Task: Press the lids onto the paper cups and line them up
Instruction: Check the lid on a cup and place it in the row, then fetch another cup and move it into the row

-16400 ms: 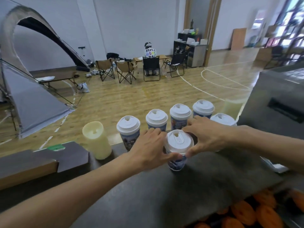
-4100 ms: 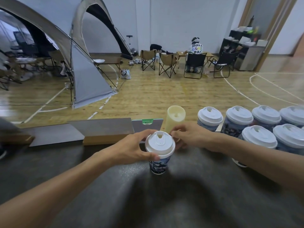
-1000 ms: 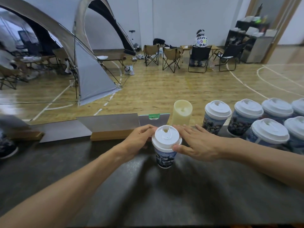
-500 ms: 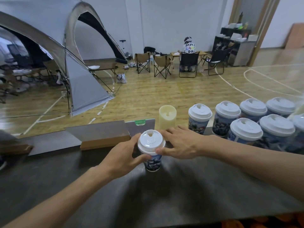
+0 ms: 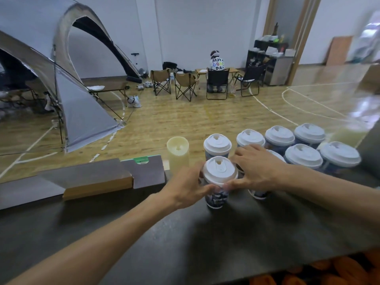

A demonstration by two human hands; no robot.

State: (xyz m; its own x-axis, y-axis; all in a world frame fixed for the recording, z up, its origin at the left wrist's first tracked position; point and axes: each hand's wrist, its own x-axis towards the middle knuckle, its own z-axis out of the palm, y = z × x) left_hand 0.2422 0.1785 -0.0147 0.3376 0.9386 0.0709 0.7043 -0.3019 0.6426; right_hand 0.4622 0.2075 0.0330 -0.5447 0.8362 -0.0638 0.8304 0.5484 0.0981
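Holding the lidded paper cup (image 5: 217, 194) from both sides, the person has it standing on the dark counter (image 5: 205, 243), just near of the far row of cups (image 5: 279, 138) and at the left end of the near row (image 5: 320, 157). On the left lies a flat cardboard box (image 5: 96, 182), and right of it a cream candle (image 5: 177, 153) stands just beside the cups. The left hand (image 5: 185, 188) is curled round the cup's left side, thumb on the near wall under the lid (image 5: 220, 171). The right hand (image 5: 257, 171) is spread, thumb touching the cup's near right side, fingers fanned over the neighbouring cup and hiding most of it.

The chief risk, as I judge it, lies in the crowding. The held cup seems to sit slightly near of its row, so sliding it far and right could knock the neighbour under the right hand, and a nudge there may run down the line. The spread right fingers could also catch the lids behind them when withdrawn. Squeezing the paper wall too hard near the rim could flex it and pop the lid loose; whether the lid is fully seated all round cannot be told. A careless left elbow might tip the candle.
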